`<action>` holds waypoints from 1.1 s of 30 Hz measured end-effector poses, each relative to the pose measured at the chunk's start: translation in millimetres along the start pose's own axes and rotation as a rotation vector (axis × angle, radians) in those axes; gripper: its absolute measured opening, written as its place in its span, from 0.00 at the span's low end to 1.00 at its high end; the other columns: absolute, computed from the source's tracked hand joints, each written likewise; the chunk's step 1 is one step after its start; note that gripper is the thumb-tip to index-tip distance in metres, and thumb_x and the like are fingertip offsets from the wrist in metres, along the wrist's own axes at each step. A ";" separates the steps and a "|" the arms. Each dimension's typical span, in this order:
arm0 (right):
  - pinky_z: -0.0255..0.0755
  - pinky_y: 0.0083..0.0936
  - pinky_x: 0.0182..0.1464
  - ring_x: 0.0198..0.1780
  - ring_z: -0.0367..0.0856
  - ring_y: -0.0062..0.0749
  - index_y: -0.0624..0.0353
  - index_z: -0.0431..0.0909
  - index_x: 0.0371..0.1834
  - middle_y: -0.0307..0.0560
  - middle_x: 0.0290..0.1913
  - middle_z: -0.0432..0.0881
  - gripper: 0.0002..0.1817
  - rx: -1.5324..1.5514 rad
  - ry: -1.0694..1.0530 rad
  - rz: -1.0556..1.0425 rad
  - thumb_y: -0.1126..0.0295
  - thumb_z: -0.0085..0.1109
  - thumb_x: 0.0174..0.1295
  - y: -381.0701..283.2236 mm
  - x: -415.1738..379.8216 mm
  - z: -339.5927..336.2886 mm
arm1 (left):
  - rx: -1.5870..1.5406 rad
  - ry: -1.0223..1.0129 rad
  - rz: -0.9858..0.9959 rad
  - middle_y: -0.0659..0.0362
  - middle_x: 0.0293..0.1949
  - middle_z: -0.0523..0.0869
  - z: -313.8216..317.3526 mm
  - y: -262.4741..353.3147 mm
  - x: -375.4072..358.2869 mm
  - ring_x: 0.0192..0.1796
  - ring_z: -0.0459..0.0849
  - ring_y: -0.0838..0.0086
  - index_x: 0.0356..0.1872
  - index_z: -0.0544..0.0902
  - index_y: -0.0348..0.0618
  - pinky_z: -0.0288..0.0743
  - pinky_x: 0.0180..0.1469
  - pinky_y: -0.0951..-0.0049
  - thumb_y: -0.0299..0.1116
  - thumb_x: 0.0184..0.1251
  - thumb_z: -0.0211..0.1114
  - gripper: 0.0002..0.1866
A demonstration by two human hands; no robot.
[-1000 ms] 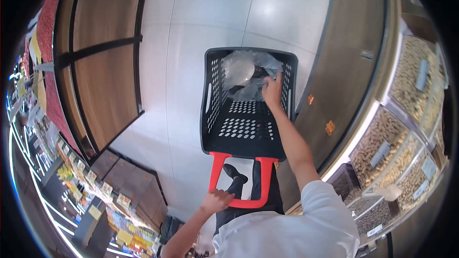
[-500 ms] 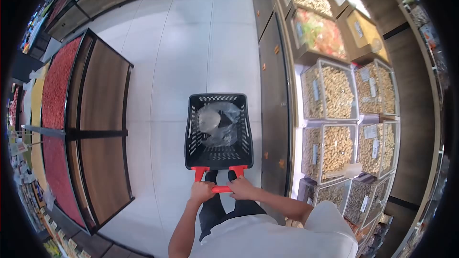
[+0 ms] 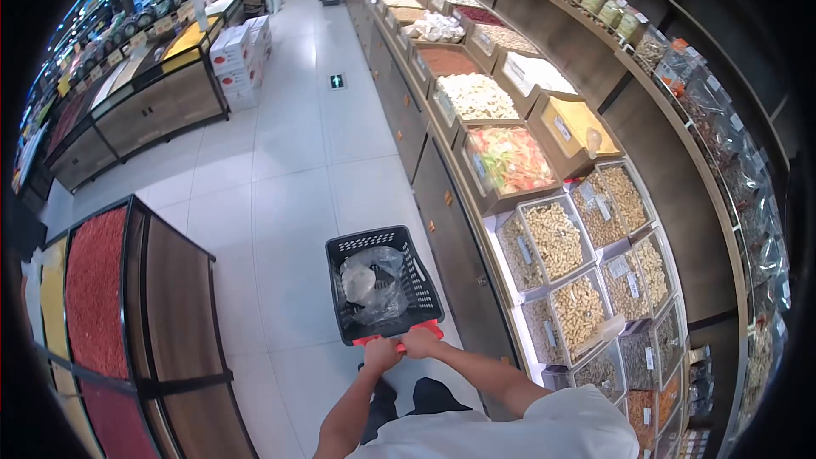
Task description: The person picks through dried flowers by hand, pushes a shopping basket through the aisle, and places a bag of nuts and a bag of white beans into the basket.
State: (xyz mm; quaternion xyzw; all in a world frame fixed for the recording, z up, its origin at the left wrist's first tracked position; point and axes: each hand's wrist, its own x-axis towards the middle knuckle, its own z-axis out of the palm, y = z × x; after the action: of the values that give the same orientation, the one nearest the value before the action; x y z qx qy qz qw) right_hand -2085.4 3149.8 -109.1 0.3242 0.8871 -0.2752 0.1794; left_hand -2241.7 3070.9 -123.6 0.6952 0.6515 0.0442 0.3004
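Observation:
Both my hands are wrapped round the red handle [image 3: 427, 326] of a black basket [image 3: 368, 244]. My left hand [image 3: 382, 354] grips it at the left, and my right hand [image 3: 419, 342] sits close beside it on the right. Inside the basket lies a clear plastic bag [image 3: 387, 297] with something whitish in it. Behind the handle, my dark-trousered legs show below my arms.
Along the right runs a counter with bins of peanuts [image 3: 552, 240], red-green chips [image 3: 510, 159] and yellow grain [image 3: 578, 123]. A stand of red goods [image 3: 98, 289] is at the left. White boxes [image 3: 238, 59] and people stand farther off.
The view has tilted up and turned, bringing in more of the aisle, distant people and another basket. My hands have moved closer together on the handle.

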 end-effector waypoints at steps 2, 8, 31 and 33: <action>0.82 0.53 0.46 0.42 0.90 0.59 0.57 0.89 0.37 0.61 0.36 0.90 0.13 0.011 0.020 0.014 0.64 0.67 0.52 4.1 21.7 -18.4 | -0.031 0.082 0.007 0.51 0.31 0.91 -14.2 -14.8 22.0 0.36 0.91 0.51 0.36 0.92 0.55 0.84 0.44 0.50 0.51 0.59 0.70 0.14; 0.82 0.53 0.49 0.44 0.90 0.59 0.59 0.90 0.39 0.63 0.39 0.90 0.15 0.047 0.051 0.077 0.64 0.67 0.51 28.4 82.4 -71.6 | -0.003 0.042 0.007 0.49 0.33 0.92 -62.6 -42.5 95.0 0.40 0.92 0.51 0.37 0.93 0.55 0.85 0.46 0.52 0.50 0.59 0.71 0.14; 0.82 0.52 0.53 0.48 0.90 0.60 0.64 0.89 0.38 0.66 0.43 0.90 0.14 0.176 0.110 0.097 0.67 0.63 0.53 151.3 334.1 -281.2 | 0.107 -0.006 0.095 0.51 0.32 0.91 -251.9 -153.6 393.0 0.39 0.91 0.50 0.35 0.92 0.54 0.86 0.43 0.50 0.52 0.57 0.71 0.15; 0.82 0.52 0.54 0.48 0.90 0.60 0.63 0.89 0.39 0.65 0.42 0.89 0.14 0.178 0.175 0.113 0.67 0.63 0.53 162.7 356.9 -301.0 | 0.109 0.039 0.082 0.51 0.30 0.91 -268.0 -162.2 421.6 0.37 0.91 0.50 0.33 0.93 0.57 0.86 0.43 0.50 0.50 0.56 0.71 0.12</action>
State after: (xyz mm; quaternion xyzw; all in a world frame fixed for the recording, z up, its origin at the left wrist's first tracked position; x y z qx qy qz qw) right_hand -2276.8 3605.7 -110.9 0.4110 0.8517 -0.3132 0.0872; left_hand -2443.7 3555.7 -121.3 0.7357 0.6297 0.0346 0.2472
